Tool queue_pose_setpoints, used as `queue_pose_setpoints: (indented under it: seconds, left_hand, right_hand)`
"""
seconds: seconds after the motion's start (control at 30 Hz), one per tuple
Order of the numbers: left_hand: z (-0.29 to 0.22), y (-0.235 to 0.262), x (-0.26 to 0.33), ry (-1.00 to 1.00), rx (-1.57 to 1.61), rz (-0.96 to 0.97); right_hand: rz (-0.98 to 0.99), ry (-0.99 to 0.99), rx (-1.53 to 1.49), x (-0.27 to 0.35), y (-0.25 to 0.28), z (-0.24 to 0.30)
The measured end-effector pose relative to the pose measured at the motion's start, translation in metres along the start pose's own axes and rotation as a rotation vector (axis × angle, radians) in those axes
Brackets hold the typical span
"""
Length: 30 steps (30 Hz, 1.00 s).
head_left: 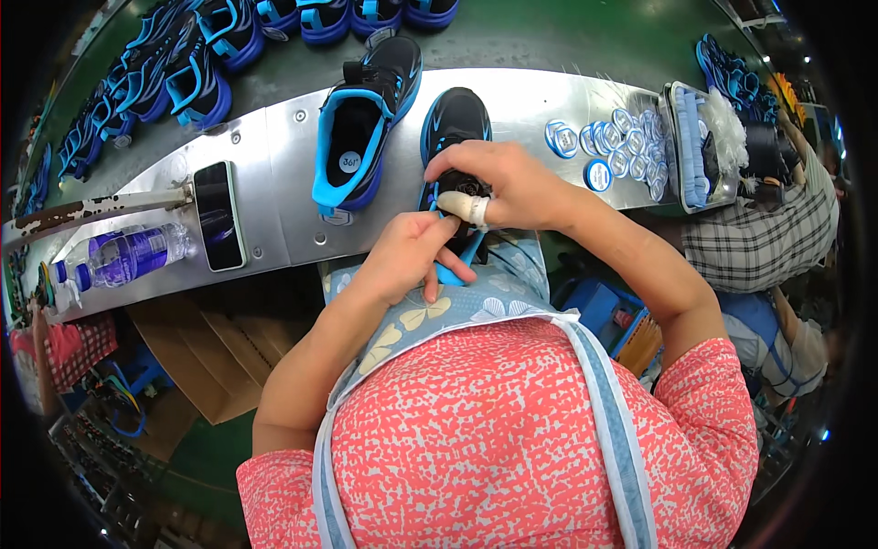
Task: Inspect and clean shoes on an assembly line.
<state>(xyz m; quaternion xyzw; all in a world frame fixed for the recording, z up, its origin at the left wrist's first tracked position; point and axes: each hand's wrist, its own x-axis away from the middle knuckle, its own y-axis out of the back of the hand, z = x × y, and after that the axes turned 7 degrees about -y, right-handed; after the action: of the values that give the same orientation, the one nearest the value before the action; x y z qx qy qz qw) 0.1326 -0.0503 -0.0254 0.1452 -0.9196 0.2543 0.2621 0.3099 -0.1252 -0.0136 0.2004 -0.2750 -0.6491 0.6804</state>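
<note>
A round, pale label with small dark print sits on the insole of the left-hand shoe (343, 146), a black upper with a smooth bright-blue collar. Just right of it, the worked shoe (460, 119), black with blue side lines, points its rounded toe away at the near edge of the metallic tabletop (274, 188), its heel end over the leaf-patterned apron (412, 325).

The right hand (517, 188) curls over that shoe's lacing in a narrow grip, its thumb in a pale cover bound with white tape. The left hand (412, 252) has thumb and forefinger close together by the blue collar; I cannot tell whether either grip pinches anything.

Flat blue-and-white printed discs (631, 146) spread beside a rectangular tray (677, 151). Clear plastic bottles (128, 256) wearing purple labels with white markings lie left of a glossy, dark-screened phone (219, 215).
</note>
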Motion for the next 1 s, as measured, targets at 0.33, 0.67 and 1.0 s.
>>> queue_pose_setpoints:
  seconds: [0.33, 0.67, 1.0]
  left_hand:
    - [0.002, 0.001, -0.001, 0.003, -0.002, 0.012]
    - [-0.047, 0.081, 0.012, -0.611, -0.849, -0.786]
    - [0.012, 0.098, 0.032, -0.627, -0.84, -0.533]
  right_hand:
    - [-0.149, -0.144, -0.071, 0.03, -0.002, 0.005]
    - [-0.361, -0.203, 0.154, 0.041, -0.042, 0.022]
    - [-0.056, -0.153, 0.105, 0.011, 0.059, 0.039]
